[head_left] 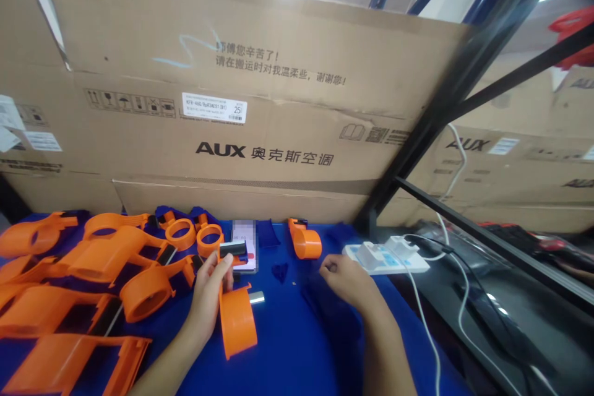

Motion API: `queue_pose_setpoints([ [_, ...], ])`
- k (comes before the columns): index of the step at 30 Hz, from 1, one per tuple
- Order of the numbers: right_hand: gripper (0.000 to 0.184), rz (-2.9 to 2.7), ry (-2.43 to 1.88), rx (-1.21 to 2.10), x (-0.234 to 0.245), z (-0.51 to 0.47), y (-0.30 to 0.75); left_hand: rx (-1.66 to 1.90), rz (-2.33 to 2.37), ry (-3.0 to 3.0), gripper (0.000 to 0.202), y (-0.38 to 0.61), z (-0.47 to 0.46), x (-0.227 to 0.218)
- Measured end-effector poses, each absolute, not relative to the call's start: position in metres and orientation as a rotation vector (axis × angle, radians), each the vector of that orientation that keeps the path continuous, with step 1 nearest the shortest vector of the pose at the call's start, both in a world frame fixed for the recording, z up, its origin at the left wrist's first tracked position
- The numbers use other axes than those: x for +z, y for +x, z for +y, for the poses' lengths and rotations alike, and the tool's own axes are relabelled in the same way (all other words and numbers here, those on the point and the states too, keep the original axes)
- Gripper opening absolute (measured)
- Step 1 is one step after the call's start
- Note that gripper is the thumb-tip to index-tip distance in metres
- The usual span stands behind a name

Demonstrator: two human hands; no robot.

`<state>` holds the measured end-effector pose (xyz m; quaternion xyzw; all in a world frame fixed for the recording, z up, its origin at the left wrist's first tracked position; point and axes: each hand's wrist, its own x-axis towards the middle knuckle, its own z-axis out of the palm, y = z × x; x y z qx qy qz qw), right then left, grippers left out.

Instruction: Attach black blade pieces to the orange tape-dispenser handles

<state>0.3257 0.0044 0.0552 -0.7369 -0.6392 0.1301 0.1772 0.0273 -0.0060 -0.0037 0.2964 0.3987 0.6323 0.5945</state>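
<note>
Over a blue tabletop (292, 352), the left hand (211, 284) pinches one orange tape holder (239, 322) by its upper end; held there only, it could slip. The right hand (343, 278) has fingers curled together, contents unclear. Around: one phone (244, 236), one loose holder (307, 244), one power strip (420, 265), a heap of holders (109, 253) too overlapped to count.

Your left hand (210, 277): bare skin over thumb and wrist. Behind it, your left forearm (179, 346): bare to the edge of view, broadening away from the wrist. Your right hand (344, 278): bare, rounded across the back; behind it, your right forearm (387, 343), likewise bare, thickening rearward.
</note>
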Motion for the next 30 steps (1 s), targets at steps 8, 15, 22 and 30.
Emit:
queue_pose_setpoints([
  [8, 0.031, -1.824, -2.076, 0.371, 0.064, -0.002, 0.324, 1.427, 0.936, 0.79, 0.039, 0.027, -0.006, -0.007],
  [15, 0.032, -2.032, -1.337, 0.558, 0.067, -0.011, 0.264, 1.437, 0.927, 0.797, 0.037, 0.029, -0.007, -0.007],
  [22, 0.03, -1.997, -1.139, 0.242, 0.034, -0.018, 0.207, 1.358, 0.862, 0.762, 0.036, 0.037, -0.011, -0.004],
  [30, 0.042, -2.026, -1.058, 0.041, 0.016, -0.016, 0.206, 1.274, 0.835, 0.785, 0.044, 0.039, -0.017, 0.004],
])
